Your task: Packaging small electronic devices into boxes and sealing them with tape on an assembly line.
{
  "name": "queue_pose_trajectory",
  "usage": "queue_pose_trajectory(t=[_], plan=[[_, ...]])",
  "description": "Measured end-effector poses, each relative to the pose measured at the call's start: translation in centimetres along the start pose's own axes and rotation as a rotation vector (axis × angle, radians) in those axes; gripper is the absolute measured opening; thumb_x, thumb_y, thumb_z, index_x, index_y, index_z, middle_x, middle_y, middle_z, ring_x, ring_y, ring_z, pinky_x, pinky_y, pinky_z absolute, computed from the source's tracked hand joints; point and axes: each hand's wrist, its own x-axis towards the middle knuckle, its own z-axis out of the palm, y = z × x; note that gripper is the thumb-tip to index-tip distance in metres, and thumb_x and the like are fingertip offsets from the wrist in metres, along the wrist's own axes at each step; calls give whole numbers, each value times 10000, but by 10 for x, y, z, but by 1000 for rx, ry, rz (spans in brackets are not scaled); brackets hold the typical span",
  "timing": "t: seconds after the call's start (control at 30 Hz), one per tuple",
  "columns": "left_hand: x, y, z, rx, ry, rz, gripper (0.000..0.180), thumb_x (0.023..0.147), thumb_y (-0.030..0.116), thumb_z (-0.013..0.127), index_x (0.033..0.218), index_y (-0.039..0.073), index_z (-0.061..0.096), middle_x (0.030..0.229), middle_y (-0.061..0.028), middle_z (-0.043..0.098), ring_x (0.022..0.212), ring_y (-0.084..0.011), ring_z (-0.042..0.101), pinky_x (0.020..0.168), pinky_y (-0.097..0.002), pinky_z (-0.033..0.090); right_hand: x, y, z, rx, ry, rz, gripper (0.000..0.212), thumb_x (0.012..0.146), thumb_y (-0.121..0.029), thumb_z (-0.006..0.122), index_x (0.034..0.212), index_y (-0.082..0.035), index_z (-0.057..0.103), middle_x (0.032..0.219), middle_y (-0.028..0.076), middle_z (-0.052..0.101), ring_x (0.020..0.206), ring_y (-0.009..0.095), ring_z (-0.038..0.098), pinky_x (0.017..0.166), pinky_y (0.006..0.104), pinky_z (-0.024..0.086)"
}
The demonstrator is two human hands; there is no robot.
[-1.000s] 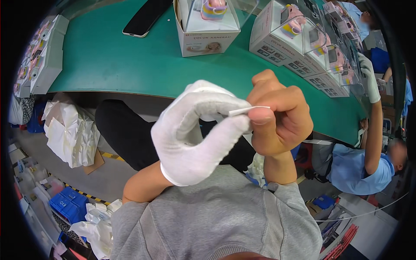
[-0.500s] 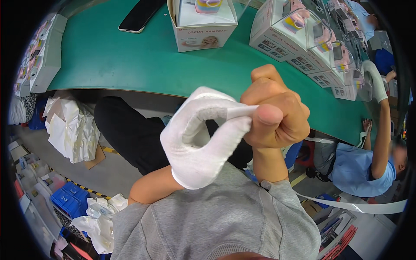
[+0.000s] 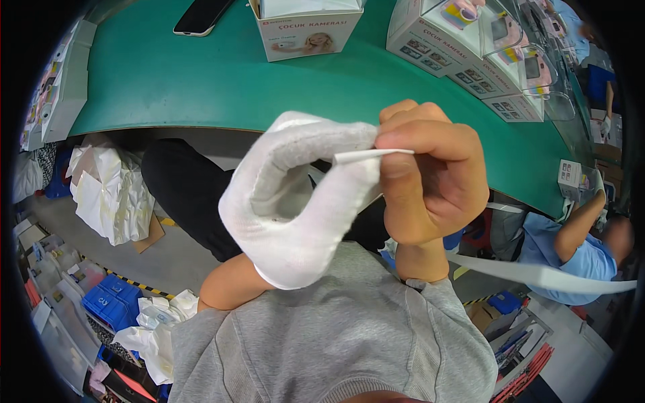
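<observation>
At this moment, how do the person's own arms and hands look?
The left hand wears a plain white fabric glove that ends at the wrist; the right hand is bare. The visible forearms are bare up to heathered grey sleeves.

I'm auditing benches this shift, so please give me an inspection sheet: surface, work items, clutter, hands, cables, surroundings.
Surface: green table, carrying a phone and boxed toy cameras.
Work items: thin white strip, at the fingertips.
Clutter: crumpled white wrapping beside the table.
Hands: left hand gloved, right hand bare, both at the strip.
Cables: nothing seen; a flat white band crosses the right side.
Surroundings: person in blue at right; blue bin lower left.
</observation>
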Motion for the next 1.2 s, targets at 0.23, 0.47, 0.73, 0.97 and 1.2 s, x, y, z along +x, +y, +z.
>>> queue_pose_trajectory(t=[0.23,0.47,0.73,0.97,1.2], plan=[[-7,-1,3,53,-71,41,201,933,-70,607,1125,-13,608,1018,-149,665,858,-198,599,783,-324,479,-7,4,0,-9,132,-48,168,863,2,776,829,38,615,662,70,621,533,123,520,474,254,396],[-5,-8,8,96,-71,119,240,844,-106,695,1064,-13,664,952,-116,673,814,-188,617,733,-304,485,-11,9,-3,-55,156,-93,254,865,-48,795,714,2,597,586,58,575,506,134,490,463,269,376],[-3,-32,-1,-8,106,-15,129,907,-67,685,1027,-24,701,938,-112,673,811,-168,642,727,-275,513,-14,26,-7,-40,-69,75,122,972,-51,642,985,30,552,919,160,664,749,150,545,649,272,437],[100,-43,-68,797,-39,786,840,761,191,814,1466,-24,411,1451,-252,479,1329,-376,494,1091,-436,408,35,44,-47,-451,-332,142,76,938,-41,704,960,22,667,763,31,665,676,80,632,619,218,504],[179,-95,-64,613,-207,1057,1078,594,270,917,1499,30,383,1488,-260,442,1378,-459,434,1118,-508,384,83,68,-39,-720,-601,-105,73,896,-61,719,961,-60,685,701,64,658,559,171,617,523,286,438]])
